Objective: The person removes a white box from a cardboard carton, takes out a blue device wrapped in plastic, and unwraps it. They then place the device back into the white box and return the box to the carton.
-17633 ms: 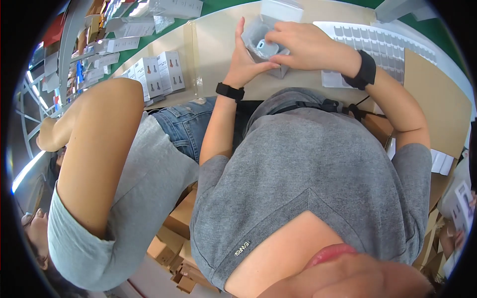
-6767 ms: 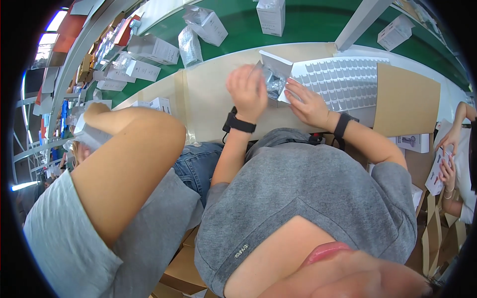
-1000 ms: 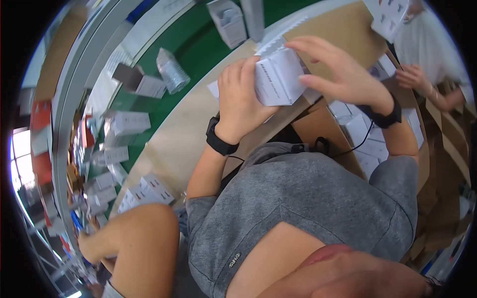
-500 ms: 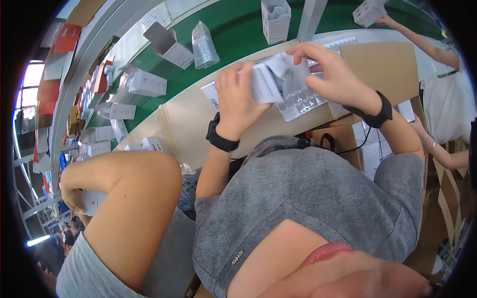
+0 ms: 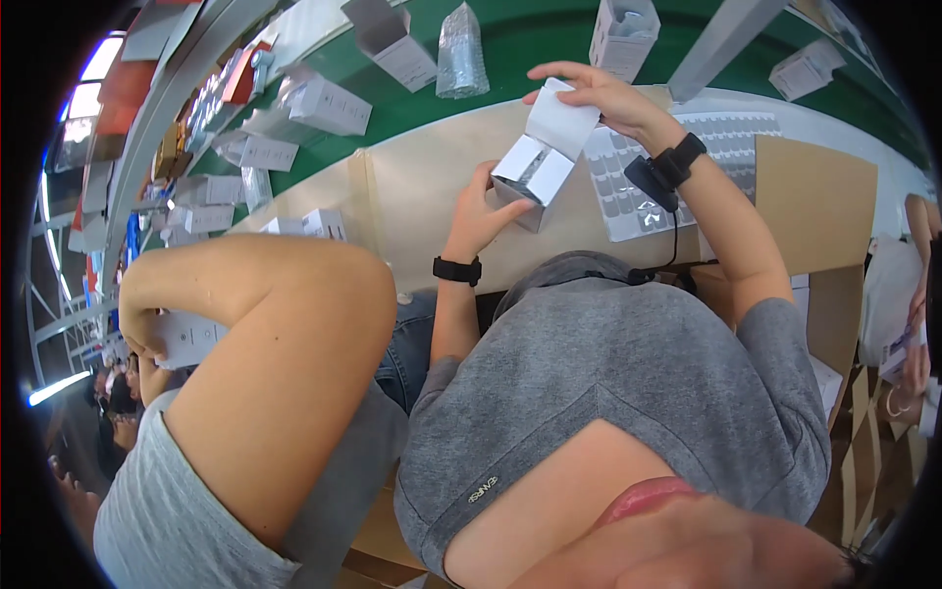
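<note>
My left hand (image 5: 478, 221) grips a small white carton (image 5: 533, 175) by its lower sides, thumb at the near side and fingers at the far left. The inner flaps of the carton are folded in, with a narrow gap between them. Its long lid flap (image 5: 563, 120) stands raised at the far edge. My right hand (image 5: 608, 98) pinches the upper end of that flap between thumb and fingers. Beside the carton, a sheet of grey-and-white labels (image 5: 628, 201) lies on the beige work surface (image 5: 412, 211). A black band circles each wrist.
A green conveyor belt (image 5: 530, 49) carries open white cartons (image 5: 402, 61) and a bubble-wrapped item (image 5: 461, 59). A grey post (image 5: 726, 49) rises beyond my right hand. Right of me stands a brown cardboard box (image 5: 814, 206). A co-worker's bent arm (image 5: 265, 285) is close on my left.
The carton has turned, so its folded top now faces up, with the lid flap raised. My right hand has moved onto that flap. The right-hand co-worker's hand has left the carton on the belt.
</note>
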`<action>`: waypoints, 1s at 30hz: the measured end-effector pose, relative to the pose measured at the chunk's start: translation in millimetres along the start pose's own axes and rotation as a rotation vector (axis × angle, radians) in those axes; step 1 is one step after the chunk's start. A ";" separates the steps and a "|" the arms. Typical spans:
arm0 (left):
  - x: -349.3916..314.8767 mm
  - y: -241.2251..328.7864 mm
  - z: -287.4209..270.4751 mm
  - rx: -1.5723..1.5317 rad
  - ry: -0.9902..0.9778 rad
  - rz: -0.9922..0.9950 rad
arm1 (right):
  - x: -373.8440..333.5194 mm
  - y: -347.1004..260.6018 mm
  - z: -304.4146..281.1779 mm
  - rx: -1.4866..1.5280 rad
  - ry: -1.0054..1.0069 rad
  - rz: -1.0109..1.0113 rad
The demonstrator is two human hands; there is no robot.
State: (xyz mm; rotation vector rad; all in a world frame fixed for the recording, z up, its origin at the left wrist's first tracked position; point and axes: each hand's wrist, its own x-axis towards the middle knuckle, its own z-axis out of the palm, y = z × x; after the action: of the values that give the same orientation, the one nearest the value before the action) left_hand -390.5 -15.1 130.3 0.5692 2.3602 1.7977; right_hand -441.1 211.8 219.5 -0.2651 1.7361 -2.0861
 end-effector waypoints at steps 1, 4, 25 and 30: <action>-0.3 3.0 -6.3 0.130 -0.021 -0.067 | 2.8 3.7 2.1 0.000 -0.006 0.013; 0.8 16.0 -5.4 0.299 0.033 -0.038 | -2.5 7.4 5.5 -0.453 0.265 -0.091; -27.0 14.4 28.6 0.630 0.667 0.647 | -73.7 59.9 24.9 -1.516 -0.151 -0.864; -17.0 25.3 42.1 0.652 0.382 0.630 | -53.9 43.9 41.1 -1.446 -0.182 -0.721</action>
State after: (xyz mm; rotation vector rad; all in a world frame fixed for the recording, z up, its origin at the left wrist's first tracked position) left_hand -355.9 22.4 140.0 1.2565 3.3389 1.3399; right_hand -368.1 192.0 191.4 -1.5565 2.9248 -0.5766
